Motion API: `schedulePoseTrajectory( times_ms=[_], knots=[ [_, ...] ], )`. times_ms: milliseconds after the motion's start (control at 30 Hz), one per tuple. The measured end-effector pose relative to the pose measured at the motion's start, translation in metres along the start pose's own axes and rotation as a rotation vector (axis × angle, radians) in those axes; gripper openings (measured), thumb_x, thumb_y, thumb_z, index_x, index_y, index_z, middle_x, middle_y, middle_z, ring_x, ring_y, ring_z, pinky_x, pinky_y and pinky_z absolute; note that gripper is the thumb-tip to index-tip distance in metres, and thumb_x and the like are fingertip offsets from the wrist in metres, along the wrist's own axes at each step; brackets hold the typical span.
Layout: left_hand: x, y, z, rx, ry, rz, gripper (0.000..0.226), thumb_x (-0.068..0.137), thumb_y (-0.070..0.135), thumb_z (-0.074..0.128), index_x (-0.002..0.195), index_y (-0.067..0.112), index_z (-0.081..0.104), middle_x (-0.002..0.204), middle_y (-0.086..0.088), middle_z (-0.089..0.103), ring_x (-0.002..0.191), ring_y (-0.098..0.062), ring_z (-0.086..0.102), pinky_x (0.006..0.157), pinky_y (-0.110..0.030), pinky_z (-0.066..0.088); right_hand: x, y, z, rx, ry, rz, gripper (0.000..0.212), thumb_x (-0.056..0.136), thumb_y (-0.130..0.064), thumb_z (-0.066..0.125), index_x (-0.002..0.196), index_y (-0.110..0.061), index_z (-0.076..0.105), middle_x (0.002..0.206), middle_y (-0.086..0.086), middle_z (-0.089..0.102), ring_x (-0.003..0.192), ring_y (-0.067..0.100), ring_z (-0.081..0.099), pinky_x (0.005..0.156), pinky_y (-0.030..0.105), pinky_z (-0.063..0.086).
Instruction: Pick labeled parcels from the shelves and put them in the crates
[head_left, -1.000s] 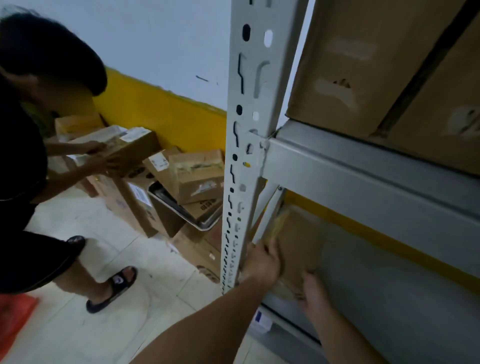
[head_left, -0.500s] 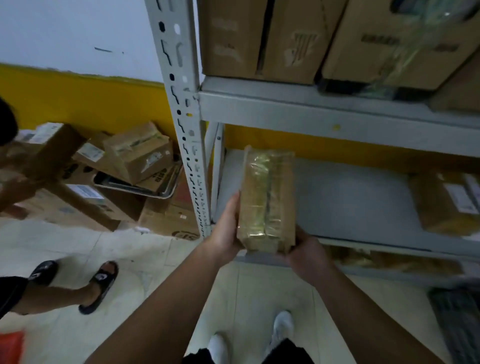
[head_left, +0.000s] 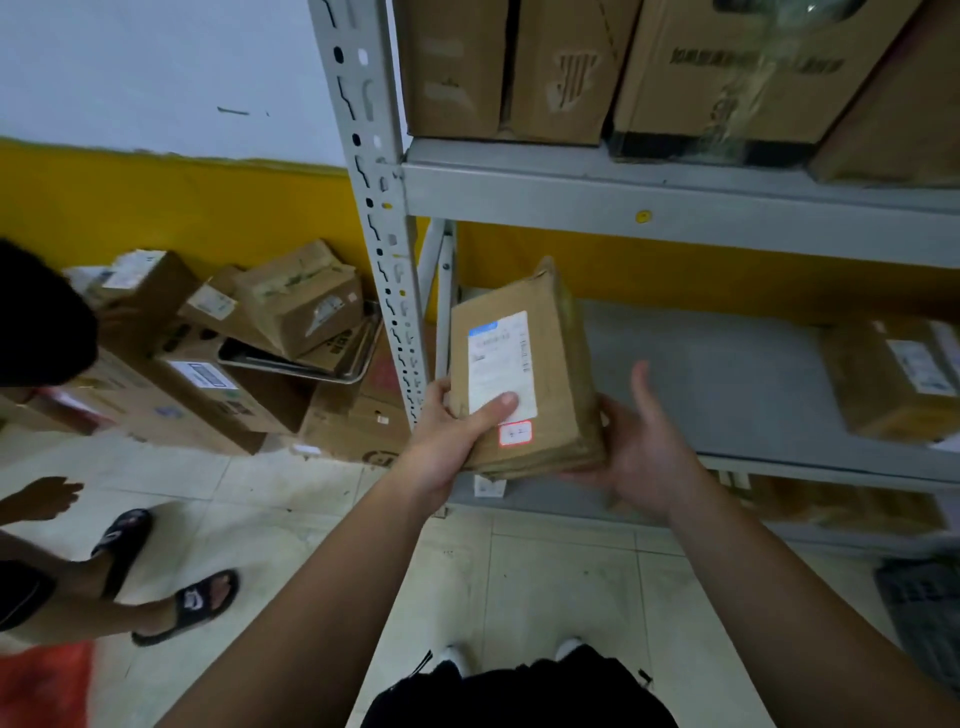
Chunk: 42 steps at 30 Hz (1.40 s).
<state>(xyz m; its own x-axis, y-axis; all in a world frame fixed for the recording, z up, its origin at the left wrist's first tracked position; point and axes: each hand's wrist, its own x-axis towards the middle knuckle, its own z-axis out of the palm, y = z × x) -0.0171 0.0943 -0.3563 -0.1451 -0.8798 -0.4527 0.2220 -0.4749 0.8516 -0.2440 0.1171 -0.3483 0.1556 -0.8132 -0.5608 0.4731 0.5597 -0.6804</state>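
A flat brown cardboard parcel (head_left: 524, 374) with a white printed shipping label (head_left: 501, 364) and a small red-bordered sticker (head_left: 515, 433) is held in the air in front of the grey metal shelving unit (head_left: 675, 208), just near of its middle shelf and above the pale tiled floor (head_left: 322, 519). The left hand (head_left: 457, 421) grips the parcel's left near corner, thumb pressed across the lower edge of the label and fingers curled round the left side. The right hand (head_left: 641, 452) sits at the parcel's right near corner with its palm turned up and thumb raised; its fingers run under the parcel, supporting it rather than closing on it, though they are mostly hidden.

On the same shelf, far to the right, lies another brown parcel with a white label (head_left: 888, 379). Large brown cartons (head_left: 597, 67) fill the shelf above. Left of the shelving's perforated upright (head_left: 374, 197), a heap of labelled cardboard boxes (head_left: 249, 343) rests on the floor against the yellow-and-white wall (head_left: 156, 156). At the left edge stands another person (head_left: 41, 322) in black slide sandals (head_left: 202, 597).
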Motion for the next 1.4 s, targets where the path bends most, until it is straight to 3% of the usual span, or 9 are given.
schedulePoseTrajectory(
  times_ms=[133, 267, 367, 467, 633, 867, 1067, 1267, 1400],
  knots=[
    [-0.008, 0.004, 0.004, -0.013, -0.123, 0.016, 0.056, 0.102, 0.039, 0.067, 0.151, 0.032, 0.042, 0.126, 0.001, 0.077, 0.105, -0.018, 0.078, 0.078, -0.038, 0.063, -0.006, -0.001, 0.002, -0.081, 0.007, -0.214, 0.067, 0.089, -0.053, 0.071, 0.144, -0.018, 0.055, 0.110, -0.005, 0.081, 0.102, 0.011, 0.077, 0.072, 0.027, 0.064],
    [-0.016, 0.013, 0.006, -0.039, -0.169, 0.072, 0.065, 0.096, 0.040, 0.067, 0.155, 0.035, 0.041, 0.138, -0.005, 0.071, 0.112, -0.020, 0.073, 0.081, -0.037, 0.059, -0.014, -0.014, -0.002, 0.078, -0.119, -0.206, 0.092, 0.061, -0.053, 0.097, 0.142, -0.020, 0.065, 0.137, 0.008, 0.072, 0.127, 0.022, 0.069, 0.099, 0.038, 0.061],
    [-0.018, 0.013, 0.006, -0.074, -0.168, 0.131, 0.066, 0.096, 0.032, 0.067, 0.156, 0.029, 0.041, 0.144, -0.012, 0.067, 0.126, -0.034, 0.068, 0.091, -0.046, 0.058, -0.016, -0.012, -0.006, -0.002, -0.117, -0.265, 0.031, 0.095, -0.044, 0.069, 0.119, -0.027, 0.081, 0.127, 0.003, 0.077, 0.121, 0.020, 0.072, 0.097, 0.040, 0.060],
    [-0.018, 0.008, 0.006, -0.078, -0.154, 0.158, 0.066, 0.097, 0.026, 0.067, 0.157, 0.026, 0.040, 0.143, -0.014, 0.068, 0.133, -0.039, 0.064, 0.103, -0.054, 0.054, -0.019, -0.011, -0.008, -0.078, -0.077, -0.294, 0.033, 0.106, -0.038, 0.049, 0.127, -0.023, 0.070, 0.124, 0.001, 0.078, 0.120, 0.019, 0.072, 0.096, 0.040, 0.055],
    [-0.020, 0.002, 0.009, -0.075, -0.155, 0.163, 0.069, 0.098, 0.023, 0.066, 0.160, 0.023, 0.036, 0.145, -0.015, 0.066, 0.135, -0.039, 0.063, 0.109, -0.054, 0.053, -0.020, -0.007, -0.011, -0.102, -0.132, -0.258, 0.078, 0.066, -0.057, 0.090, 0.131, -0.020, 0.067, 0.131, 0.006, 0.074, 0.126, 0.024, 0.068, 0.095, 0.042, 0.058],
    [-0.024, -0.004, 0.015, -0.102, -0.128, 0.175, 0.068, 0.099, 0.025, 0.066, 0.160, 0.022, 0.036, 0.148, -0.014, 0.064, 0.128, -0.033, 0.068, 0.098, -0.047, 0.058, -0.016, -0.004, -0.018, -0.098, -0.176, -0.260, 0.064, 0.075, -0.055, 0.083, 0.131, -0.025, 0.072, 0.137, 0.006, 0.071, 0.132, 0.027, 0.064, 0.111, 0.055, 0.048],
    [-0.019, -0.012, 0.015, -0.098, -0.086, 0.152, 0.065, 0.100, 0.031, 0.068, 0.159, 0.025, 0.040, 0.147, -0.012, 0.066, 0.134, -0.036, 0.065, 0.101, -0.053, 0.058, -0.014, 0.001, -0.025, -0.088, -0.117, -0.260, 0.044, 0.106, -0.039, 0.045, 0.140, -0.017, 0.062, 0.140, 0.010, 0.068, 0.139, 0.032, 0.058, 0.117, 0.052, 0.045],
    [-0.005, -0.041, 0.020, -0.044, 0.071, 0.009, 0.068, 0.091, 0.049, 0.077, 0.150, 0.031, 0.048, 0.138, -0.006, 0.072, 0.124, -0.031, 0.072, 0.098, -0.053, 0.060, -0.001, 0.020, -0.038, -0.158, -0.035, -0.300, 0.035, 0.111, -0.028, 0.043, 0.139, -0.020, 0.063, 0.134, 0.000, 0.073, 0.131, 0.020, 0.065, 0.107, 0.038, 0.052],
    [0.036, -0.071, 0.025, -0.035, 0.168, -0.121, 0.059, 0.090, 0.053, 0.074, 0.137, 0.021, 0.059, 0.128, -0.008, 0.077, 0.116, -0.029, 0.075, 0.090, -0.045, 0.060, 0.038, 0.054, -0.059, -0.334, 0.058, -0.248, 0.054, 0.100, -0.035, 0.060, 0.153, -0.031, 0.049, 0.140, -0.009, 0.069, 0.133, 0.015, 0.063, 0.111, 0.041, 0.046]
  ],
)
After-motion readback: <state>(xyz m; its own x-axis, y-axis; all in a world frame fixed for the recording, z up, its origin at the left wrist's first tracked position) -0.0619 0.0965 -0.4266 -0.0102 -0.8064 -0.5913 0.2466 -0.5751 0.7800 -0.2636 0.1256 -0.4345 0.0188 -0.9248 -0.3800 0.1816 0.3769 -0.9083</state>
